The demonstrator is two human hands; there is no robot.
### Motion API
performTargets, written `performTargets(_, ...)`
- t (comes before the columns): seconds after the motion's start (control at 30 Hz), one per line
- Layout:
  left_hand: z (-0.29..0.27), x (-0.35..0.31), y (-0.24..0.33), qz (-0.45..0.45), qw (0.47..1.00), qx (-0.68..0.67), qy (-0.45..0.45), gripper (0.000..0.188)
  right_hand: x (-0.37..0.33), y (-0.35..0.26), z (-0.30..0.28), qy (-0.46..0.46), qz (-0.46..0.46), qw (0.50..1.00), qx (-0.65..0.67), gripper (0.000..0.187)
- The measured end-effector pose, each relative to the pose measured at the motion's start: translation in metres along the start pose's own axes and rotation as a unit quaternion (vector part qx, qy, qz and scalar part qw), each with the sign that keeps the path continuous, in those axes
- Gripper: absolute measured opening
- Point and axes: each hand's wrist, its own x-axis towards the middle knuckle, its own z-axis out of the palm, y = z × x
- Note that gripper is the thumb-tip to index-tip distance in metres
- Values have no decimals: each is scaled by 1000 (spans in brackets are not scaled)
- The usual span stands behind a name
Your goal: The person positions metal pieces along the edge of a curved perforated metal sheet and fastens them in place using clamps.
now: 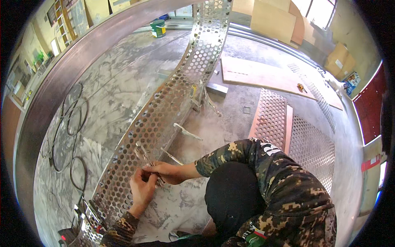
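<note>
A long curved strip of perforated sheet metal (142, 123) runs from the lower left up to the far side. Both hands meet over its near right edge. My right hand (169, 172) is closed around a locking clamp (142, 151), whose jaw end shows beyond the fingers. The fingers of my left hand (142, 187) are curled against the right hand, pinching at the same clamp; its grip there is partly hidden. More locking clamps (188, 131) stick out from the strip's right edge, one of them (170, 156) just past my hands.
A wide curved metal band (53, 78) arches across the left side. Dark cable (76, 123) lies coiled on the floor. To the right are perforated panels (314, 144) and a plywood sheet (263, 76) with a small yellow tool (301, 87). A green bucket (157, 29) stands at the back.
</note>
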Motion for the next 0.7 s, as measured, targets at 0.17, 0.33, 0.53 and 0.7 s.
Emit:
performTargets(0.17,-9,-8,-3,-119,985,-102,-73,25,-7,4,-11,31,52,996,-65,28)
performTargets(0.33,-18,-7,-14,-164,974,-126,-95,34,-4,-60,-7,285,-64,951,105,17)
performTargets(0.53,-43,-4,-24,-285,934,-176,-123,36,-10,-141,-25,334,-251,898,138,16)
performTargets(0.7,-43,-11,-63,-371,874,-229,-216,59,-23,-31,-41,114,15,993,38,12)
